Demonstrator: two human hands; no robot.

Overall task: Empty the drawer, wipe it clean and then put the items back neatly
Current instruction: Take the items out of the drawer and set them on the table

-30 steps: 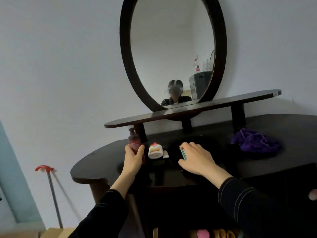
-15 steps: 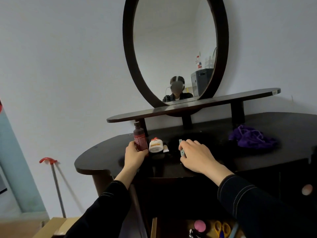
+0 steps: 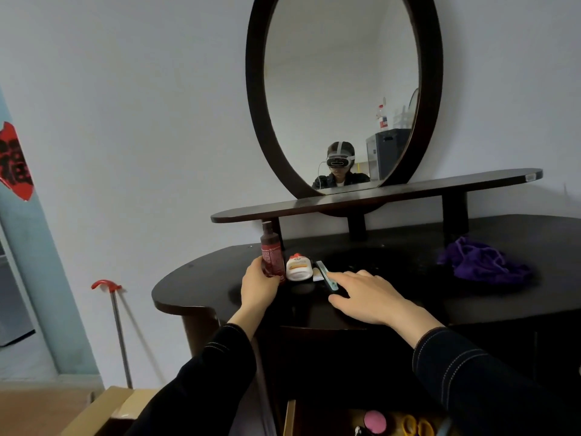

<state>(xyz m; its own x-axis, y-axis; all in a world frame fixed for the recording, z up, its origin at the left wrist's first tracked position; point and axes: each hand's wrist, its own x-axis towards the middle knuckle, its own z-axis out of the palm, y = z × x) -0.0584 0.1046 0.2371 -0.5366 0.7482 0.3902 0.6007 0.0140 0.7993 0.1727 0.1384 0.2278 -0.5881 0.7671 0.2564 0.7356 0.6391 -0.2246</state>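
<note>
My left hand [image 3: 261, 286] is wrapped round the lower half of a dark red bottle [image 3: 271, 253], fingers and thumb curled on it, and the bottle stands upright on the dresser top [image 3: 408, 309] at about eleven o'clock from me. Just beside it, toward one o'clock of the bottle's foot, lies a white container [image 3: 298, 268] with a red cap and an orange label, touching or nearly touching the bottle; I cannot tell which. Next along is a small pale tube [image 3: 317, 274], then a slim teal stick [image 3: 327, 275] lying with its long side running from twelve to six. My right hand [image 3: 367, 297] rests flat on the dark top, fingers stretched out and loose, gripping nothing; the index fingertip lies against the near end of the teal stick. A crumpled purple cloth [image 3: 484, 262] sits well apart at two o'clock. Straight down at six o'clock the drawer [image 3: 289, 416] stands open, and inside it I can see a round pink thing [image 3: 374, 421] and yellow-handled scissors [image 3: 416, 424]. At twelve o'clock a raised shelf [image 3: 377, 196] carries an oval mirror [image 3: 254, 89]. At nine o'clock a red-handled stick [image 3: 118, 325] leans on the wall, with a cardboard box [image 3: 103, 410] at seven.
</note>
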